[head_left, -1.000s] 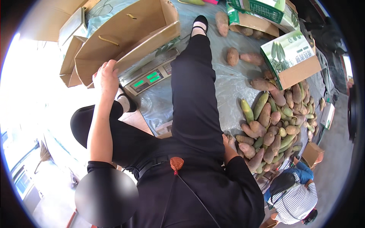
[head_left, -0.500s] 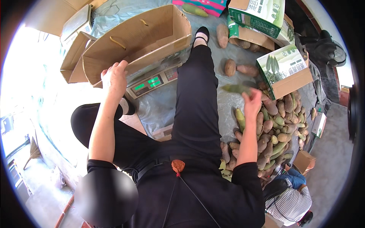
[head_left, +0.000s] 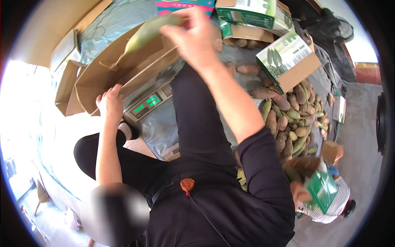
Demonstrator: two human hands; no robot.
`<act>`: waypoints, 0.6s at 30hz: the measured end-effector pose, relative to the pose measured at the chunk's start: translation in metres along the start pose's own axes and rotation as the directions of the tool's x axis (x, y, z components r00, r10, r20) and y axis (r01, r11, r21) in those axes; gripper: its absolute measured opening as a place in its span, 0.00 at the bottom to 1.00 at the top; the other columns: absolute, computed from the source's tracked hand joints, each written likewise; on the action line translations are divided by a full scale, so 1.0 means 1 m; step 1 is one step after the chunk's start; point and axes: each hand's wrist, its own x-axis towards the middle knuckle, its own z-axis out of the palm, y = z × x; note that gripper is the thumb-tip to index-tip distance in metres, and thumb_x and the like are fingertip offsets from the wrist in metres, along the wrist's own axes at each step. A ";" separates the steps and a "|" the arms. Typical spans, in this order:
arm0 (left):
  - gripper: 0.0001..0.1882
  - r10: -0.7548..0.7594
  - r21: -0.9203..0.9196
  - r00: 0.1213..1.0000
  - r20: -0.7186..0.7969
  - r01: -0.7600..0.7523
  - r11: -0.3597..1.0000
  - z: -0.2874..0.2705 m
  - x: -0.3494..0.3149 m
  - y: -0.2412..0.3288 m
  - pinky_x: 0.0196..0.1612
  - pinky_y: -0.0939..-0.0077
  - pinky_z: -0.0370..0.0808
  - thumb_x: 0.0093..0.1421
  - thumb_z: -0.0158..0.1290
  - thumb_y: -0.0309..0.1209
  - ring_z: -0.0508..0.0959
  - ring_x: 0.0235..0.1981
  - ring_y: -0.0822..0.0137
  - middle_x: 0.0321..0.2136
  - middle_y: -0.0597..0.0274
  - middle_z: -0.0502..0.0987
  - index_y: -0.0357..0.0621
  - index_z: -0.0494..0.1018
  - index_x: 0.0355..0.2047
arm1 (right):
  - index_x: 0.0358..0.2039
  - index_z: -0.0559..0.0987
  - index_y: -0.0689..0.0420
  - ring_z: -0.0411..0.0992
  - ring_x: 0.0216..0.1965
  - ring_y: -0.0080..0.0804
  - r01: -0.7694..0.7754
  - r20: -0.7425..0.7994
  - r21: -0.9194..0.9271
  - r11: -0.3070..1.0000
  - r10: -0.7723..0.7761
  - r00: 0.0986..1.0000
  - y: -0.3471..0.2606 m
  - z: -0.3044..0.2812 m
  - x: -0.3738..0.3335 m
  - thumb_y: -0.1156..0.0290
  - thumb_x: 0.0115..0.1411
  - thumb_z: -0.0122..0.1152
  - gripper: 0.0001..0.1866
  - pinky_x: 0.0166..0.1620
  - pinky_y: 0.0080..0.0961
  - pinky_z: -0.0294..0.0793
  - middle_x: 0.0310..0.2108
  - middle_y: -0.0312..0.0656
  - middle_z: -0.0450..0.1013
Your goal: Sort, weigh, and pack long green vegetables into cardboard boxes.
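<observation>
My right hand point(head_left: 197, 41) pinches a long green radish point(head_left: 150, 32) by its end. The radish, slightly blurred, is held above an open cardboard box point(head_left: 144, 61) with cord handles. My left hand point(head_left: 110, 103) grips the near rim of that box, fingers bent over the edge. Under the box is a weighing scale point(head_left: 150, 102) with a lit green display. To the right spreads a heap of radishes point(head_left: 292, 113), some green, many coated with brown soil. My right forearm crosses over my knee; the box's floor is partly hidden by its wall and the radish.
A white-and-green carton point(head_left: 288, 61) leans by the heap, with more cartons point(head_left: 247, 14) behind it. A black fan point(head_left: 329, 29) stands at the far right. At lower right, a person in a striped top point(head_left: 333, 210) is beside a green box point(head_left: 323, 189) with a hand at it.
My right hand has carried the radish from beside the heap up and left to over the cardboard box. My left hand stays on the rim. A green box has appeared at lower right.
</observation>
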 end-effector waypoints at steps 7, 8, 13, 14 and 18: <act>0.17 0.001 0.007 0.998 0.061 -0.001 1.000 0.004 0.004 -0.005 0.55 0.49 0.61 0.56 0.52 0.25 0.75 0.46 0.57 0.41 0.61 0.77 0.53 0.71 0.46 | 0.32 0.78 0.58 0.74 0.35 0.39 0.048 0.241 -0.326 0.944 0.034 0.970 0.031 0.016 -0.028 0.68 0.49 0.67 0.12 0.40 0.30 0.72 0.32 0.44 0.76; 0.17 0.010 0.019 0.999 0.043 -0.011 1.000 0.007 0.006 -0.006 0.55 0.49 0.61 0.56 0.52 0.25 0.75 0.46 0.57 0.41 0.61 0.77 0.53 0.71 0.46 | 0.32 0.78 0.58 0.74 0.37 0.39 -0.018 0.215 -0.306 0.952 0.088 0.973 0.034 0.006 -0.029 0.68 0.49 0.67 0.12 0.40 0.30 0.72 0.33 0.44 0.76; 0.17 0.007 0.054 0.998 0.061 -0.011 0.998 0.009 0.004 -0.010 0.55 0.51 0.61 0.56 0.53 0.26 0.75 0.46 0.57 0.41 0.60 0.78 0.52 0.71 0.46 | 0.32 0.79 0.58 0.73 0.37 0.38 -0.198 0.048 -0.214 0.957 0.212 0.976 0.043 -0.064 -0.060 0.69 0.50 0.65 0.10 0.40 0.32 0.72 0.34 0.43 0.76; 0.17 -0.015 0.046 0.998 0.054 0.012 0.999 0.007 0.005 -0.011 0.56 0.52 0.61 0.56 0.53 0.26 0.75 0.47 0.57 0.41 0.59 0.78 0.52 0.71 0.47 | 0.33 0.79 0.57 0.74 0.37 0.37 -0.235 0.021 -0.277 0.932 0.250 0.968 0.046 -0.080 -0.072 0.69 0.51 0.64 0.09 0.40 0.31 0.73 0.35 0.43 0.76; 0.18 -0.017 0.036 0.999 0.038 0.016 0.999 0.007 0.004 -0.007 0.56 0.53 0.61 0.56 0.54 0.27 0.75 0.47 0.58 0.42 0.59 0.78 0.51 0.71 0.48 | 0.32 0.79 0.58 0.75 0.37 0.38 -0.448 -0.093 -0.404 0.798 0.451 0.888 0.091 -0.147 -0.148 0.71 0.52 0.63 0.07 0.41 0.31 0.74 0.34 0.44 0.76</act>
